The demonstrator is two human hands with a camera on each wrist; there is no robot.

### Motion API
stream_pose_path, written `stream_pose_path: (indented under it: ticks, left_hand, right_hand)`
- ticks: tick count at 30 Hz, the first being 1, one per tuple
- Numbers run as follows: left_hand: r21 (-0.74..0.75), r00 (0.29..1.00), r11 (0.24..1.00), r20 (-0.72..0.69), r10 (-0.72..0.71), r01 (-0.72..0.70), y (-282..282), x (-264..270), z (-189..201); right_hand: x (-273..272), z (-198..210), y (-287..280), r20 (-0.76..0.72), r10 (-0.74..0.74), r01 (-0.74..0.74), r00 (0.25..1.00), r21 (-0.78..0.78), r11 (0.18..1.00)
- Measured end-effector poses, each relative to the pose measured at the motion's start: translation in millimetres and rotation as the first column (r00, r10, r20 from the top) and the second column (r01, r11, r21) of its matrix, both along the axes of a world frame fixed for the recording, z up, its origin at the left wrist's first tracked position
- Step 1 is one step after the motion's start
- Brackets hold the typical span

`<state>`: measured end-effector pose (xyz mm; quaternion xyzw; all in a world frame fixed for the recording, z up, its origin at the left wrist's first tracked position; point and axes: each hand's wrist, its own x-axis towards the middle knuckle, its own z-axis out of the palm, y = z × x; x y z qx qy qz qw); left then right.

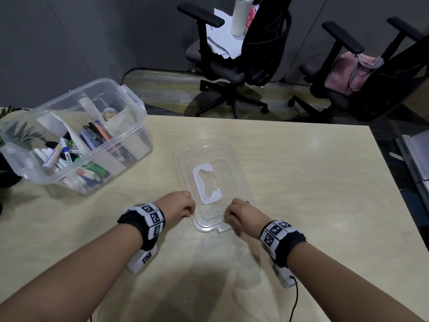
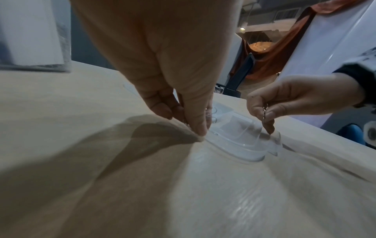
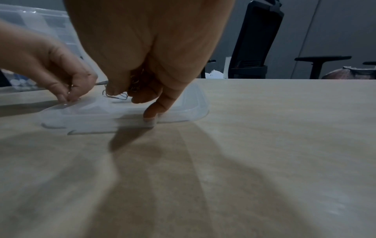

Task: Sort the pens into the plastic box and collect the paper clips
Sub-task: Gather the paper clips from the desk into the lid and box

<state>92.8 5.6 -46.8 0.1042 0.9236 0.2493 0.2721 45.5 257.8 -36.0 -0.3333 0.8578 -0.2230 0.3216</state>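
The left hand (image 1: 180, 204) is curled, and its fingertips (image 2: 200, 128) pinch down at the near left edge of the clear lid (image 1: 213, 182). Whether it holds a clip there is too small to tell. The right hand (image 1: 241, 212) is curled too. It holds a bunch of thin wire paper clips (image 3: 122, 95) inside its fingers, and 1 finger (image 3: 152, 111) pokes down onto the lid's near right edge. The lid lies flat on the table (image 1: 301, 205), white handle up, between the 2 hands.

The clear box (image 1: 76, 135) stands open at the far left of the table, well apart from the lid. Pens (image 1: 69, 156) lie in it, split by card walls. The table is pale wood. Past its far edge stand 2 black chairs (image 1: 232, 54) on a dark floor, 1 with white papers (image 1: 222, 40) on its seat, 1 with a pink bag (image 1: 348, 70).
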Motion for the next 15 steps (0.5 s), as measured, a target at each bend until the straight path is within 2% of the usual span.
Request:
stream_pose_path:
  ticks: [5,11,15]
  left_hand:
    - [0.061,1.000,0.998,-0.004,0.002,-0.002,-1.3,-2.1,9.8]
    - [0.147,0.970,0.976,-0.158,0.185,-0.162,-16.1,-6.0,43.4]
    - [0.217,0.894,0.934,-0.291,0.340,-0.285,-32.6,-10.1,84.5]
  right_hand:
    - [-9.0,7.3,5.2,-0.038,-0.060,0.059,0.997,-0.029,0.998]
    - [-26.5,31.6,-5.4,-0.146,-0.029,0.023,0.989,-0.040,0.999]
    - [-43.0,59.4,-32.5,-0.223,0.000,-0.017,0.975,-0.072,0.997]
